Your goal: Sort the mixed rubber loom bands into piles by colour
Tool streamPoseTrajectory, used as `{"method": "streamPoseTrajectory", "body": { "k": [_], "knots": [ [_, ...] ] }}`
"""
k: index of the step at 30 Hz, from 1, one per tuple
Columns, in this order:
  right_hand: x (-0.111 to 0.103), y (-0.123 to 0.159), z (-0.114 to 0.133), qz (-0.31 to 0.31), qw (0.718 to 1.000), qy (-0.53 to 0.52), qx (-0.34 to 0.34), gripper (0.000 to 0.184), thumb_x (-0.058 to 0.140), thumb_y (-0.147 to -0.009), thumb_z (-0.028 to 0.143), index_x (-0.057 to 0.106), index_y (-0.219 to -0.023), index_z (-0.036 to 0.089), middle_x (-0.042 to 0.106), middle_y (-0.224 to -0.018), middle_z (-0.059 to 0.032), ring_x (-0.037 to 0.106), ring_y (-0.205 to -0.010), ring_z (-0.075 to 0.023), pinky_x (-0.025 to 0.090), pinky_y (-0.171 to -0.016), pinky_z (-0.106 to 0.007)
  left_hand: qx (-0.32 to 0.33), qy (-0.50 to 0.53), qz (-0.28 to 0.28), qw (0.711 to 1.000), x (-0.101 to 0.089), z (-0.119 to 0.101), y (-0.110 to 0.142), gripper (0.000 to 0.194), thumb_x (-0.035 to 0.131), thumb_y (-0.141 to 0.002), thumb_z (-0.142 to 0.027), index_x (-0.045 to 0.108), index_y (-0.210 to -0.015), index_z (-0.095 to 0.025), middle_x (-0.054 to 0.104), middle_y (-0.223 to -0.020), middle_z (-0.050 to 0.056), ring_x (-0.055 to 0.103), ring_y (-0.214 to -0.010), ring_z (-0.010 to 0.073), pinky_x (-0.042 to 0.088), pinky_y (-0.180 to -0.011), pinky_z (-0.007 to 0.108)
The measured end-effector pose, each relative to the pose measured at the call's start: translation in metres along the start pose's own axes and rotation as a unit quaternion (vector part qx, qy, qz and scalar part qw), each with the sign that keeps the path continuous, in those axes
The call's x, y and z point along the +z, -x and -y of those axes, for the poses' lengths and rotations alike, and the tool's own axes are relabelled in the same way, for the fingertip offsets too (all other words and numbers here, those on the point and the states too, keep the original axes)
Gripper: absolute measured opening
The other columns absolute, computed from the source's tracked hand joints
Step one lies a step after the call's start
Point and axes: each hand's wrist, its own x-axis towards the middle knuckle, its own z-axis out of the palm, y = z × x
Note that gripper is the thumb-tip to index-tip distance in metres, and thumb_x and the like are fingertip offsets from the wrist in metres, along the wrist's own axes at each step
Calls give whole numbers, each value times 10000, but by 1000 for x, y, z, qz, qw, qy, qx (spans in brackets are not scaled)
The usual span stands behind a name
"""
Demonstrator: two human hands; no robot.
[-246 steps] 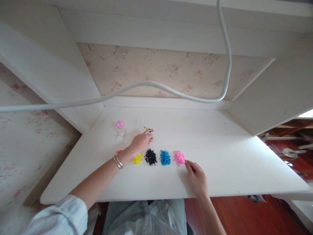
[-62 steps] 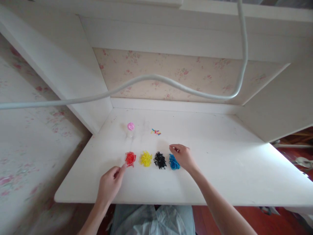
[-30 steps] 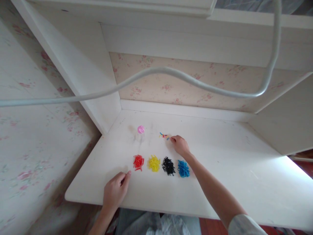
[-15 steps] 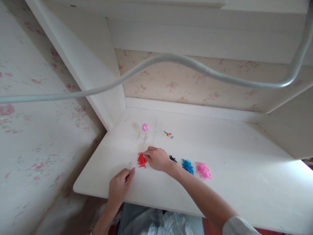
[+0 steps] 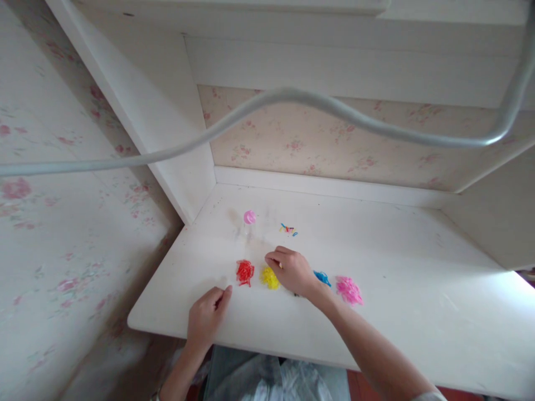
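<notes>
My right hand [image 5: 292, 270] is closed in a pinch over the upper right edge of a pile of small yellow bands [image 5: 270, 278]. Whatever its fingertips may hold is too small to see. My left hand [image 5: 208, 314] rests curled near the front of the desk, below and left of a pile of red bands [image 5: 244, 273]; its palm is hidden. Blue bands [image 5: 322, 278] show partly behind my right wrist, with pink bands [image 5: 349, 290] further right. Only a bit of the black pile [image 5: 296, 294] peeks out under the hand.
Behind the piles stands a small clear container with a pink top [image 5: 249, 217]. A few mixed coloured bands [image 5: 288, 229] lie to its right on the white desk [image 5: 401, 312]. A grey tube [image 5: 288, 97] crosses the view above, in front of the shelf.
My right hand has moved right, from the red pile to the yellow one, uncovering the yellow and hiding most of the black. My left hand has stayed in place.
</notes>
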Motion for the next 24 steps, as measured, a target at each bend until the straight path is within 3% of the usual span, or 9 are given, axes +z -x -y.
{"method": "streamPoseTrajectory", "body": {
  "k": [3, 5, 8, 12, 15, 19, 24],
  "knots": [
    [-12, 40, -23, -74, 993, -77, 54, 308, 399, -924, 333, 690, -874, 243, 627, -761, 1, 570, -678, -100, 405, -630, -197, 4, 21, 6, 1000, -3, -9, -3, 424, 411, -892, -449, 456, -568, -179, 482, -528, -40, 452, -519, 80, 311, -563, 214],
    [-12, 74, -42, -124, 979, -115, 117, 315, 418, -912, 388, 698, -892, 244, 653, -781, -9, 591, -694, -117, 433, -632, -209, 42, 30, 19, 998, -6, -25, -8, 409, 401, -901, -432, 472, -586, -181, 515, -563, -30, 471, -539, 83, 329, -583, 214],
    [1, 127, -71, -226, 938, -140, 223, 326, 510, -846, 470, 714, -882, 218, 693, -861, -39, 626, -786, -163, 477, -699, -237, 118, 4, 64, 991, -7, -64, -20, 349, 380, -913, -405, 550, -694, -193, 598, -690, -5, 534, -629, 98, 357, -630, 218],
    [22, 181, -94, -289, 879, -142, 351, 390, 530, -812, 521, 720, -925, 201, 705, -963, -58, 643, -869, -205, 493, -746, -254, 180, -53, 113, 976, 11, -118, -53, 328, 360, -915, -390, 618, -796, -226, 656, -822, 6, 598, -737, 117, 389, -663, 224],
    [30, 196, -96, -297, 874, -119, 366, 415, 506, -819, 538, 725, -918, 200, 706, -949, -59, 645, -829, -192, 488, -704, -233, 184, -109, 156, 964, 39, -147, -87, 285, 403, -888, -401, 647, -865, -255, 670, -938, 5, 619, -793, 137, 424, -685, 240],
    [33, 193, -92, -295, 888, -111, 334, 406, 486, -843, 521, 725, -908, 199, 697, -926, -57, 632, -774, -157, 471, -670, -206, 174, -123, 161, 964, 76, -168, -124, 239, 452, -860, -324, 654, -955, -240, 661, -1038, 41, 620, -915, 182, 453, -772, 281],
    [34, 190, -92, -291, 902, -105, 301, 396, 463, -868, 502, 716, -897, 198, 669, -773, -37, 589, -629, -131, 444, -594, -209, 156, -130, 146, 968, 103, -178, -142, 348, 427, -881, -289, 547, -1201, -226, 626, -1136, 84, 612, -967, 194, 462, -811, 303]
  ]
}}
